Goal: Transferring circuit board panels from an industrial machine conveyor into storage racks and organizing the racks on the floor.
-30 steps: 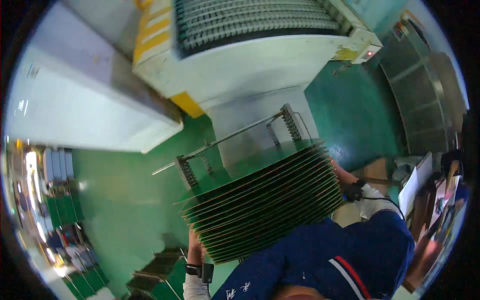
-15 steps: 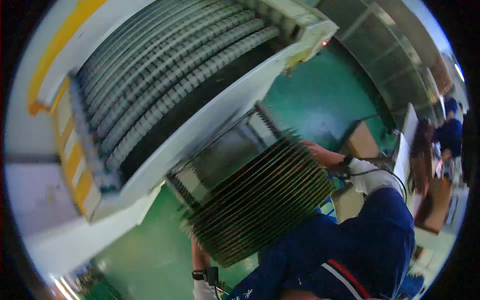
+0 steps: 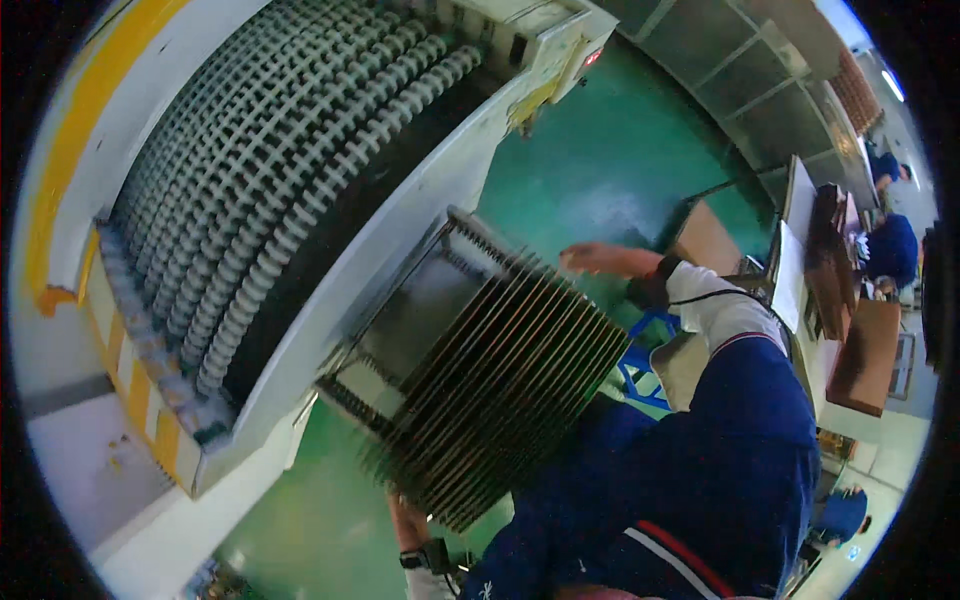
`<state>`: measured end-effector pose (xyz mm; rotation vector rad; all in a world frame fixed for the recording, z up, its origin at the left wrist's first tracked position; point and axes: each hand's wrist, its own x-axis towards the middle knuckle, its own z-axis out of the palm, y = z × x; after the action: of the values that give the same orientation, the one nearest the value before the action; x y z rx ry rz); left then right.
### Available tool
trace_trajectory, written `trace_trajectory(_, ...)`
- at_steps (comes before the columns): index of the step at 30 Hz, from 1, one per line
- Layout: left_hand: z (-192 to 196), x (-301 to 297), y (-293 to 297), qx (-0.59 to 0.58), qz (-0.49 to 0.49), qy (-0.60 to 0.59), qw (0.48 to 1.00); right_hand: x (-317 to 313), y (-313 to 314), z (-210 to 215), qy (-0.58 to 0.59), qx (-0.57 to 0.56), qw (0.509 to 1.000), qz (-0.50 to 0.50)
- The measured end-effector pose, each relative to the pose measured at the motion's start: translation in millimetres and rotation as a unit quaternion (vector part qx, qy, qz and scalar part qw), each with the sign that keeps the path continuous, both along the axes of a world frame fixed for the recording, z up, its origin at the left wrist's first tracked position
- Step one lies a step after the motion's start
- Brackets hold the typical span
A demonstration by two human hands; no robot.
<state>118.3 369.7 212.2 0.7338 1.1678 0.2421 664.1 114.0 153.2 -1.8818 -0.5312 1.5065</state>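
The right hand (image 3: 597, 259) hung released beside the panel rack's (image 3: 354, 404) right edge; I couldn't tell the left hand's (image 3: 405, 514) grip.

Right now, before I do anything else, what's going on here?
A person in dark blue has a rack packed with thin panels in front of them. The left hand is at the stack's lower-left edge, partly hidden; the right hand is by its upper-right corner, contact unclear. The rack's end toward the white roller machine shows bare slotted bars.
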Motion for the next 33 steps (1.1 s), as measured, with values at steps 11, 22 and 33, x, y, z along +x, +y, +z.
trace_trajectory(11, -37.3, -53.4, -71.5, -0.001, 0.096, 0.089, 0.991, -12.5, 111.5, 117.4, -0.212, 0.271, 0.936, -0.069)
trace_trajectory(22, -89.4, -169.0, -308.4, -0.082, 0.347, 0.014, 0.934, -98.5, 258.6, 88.5, -0.322, 0.176, 0.880, 0.301)
trace_trajectory(33, -205.4, -203.1, -547.8, 0.067, 0.161, 0.240, 0.955, -93.9, 262.8, 79.0, -0.427, 0.229, 0.783, 0.390)
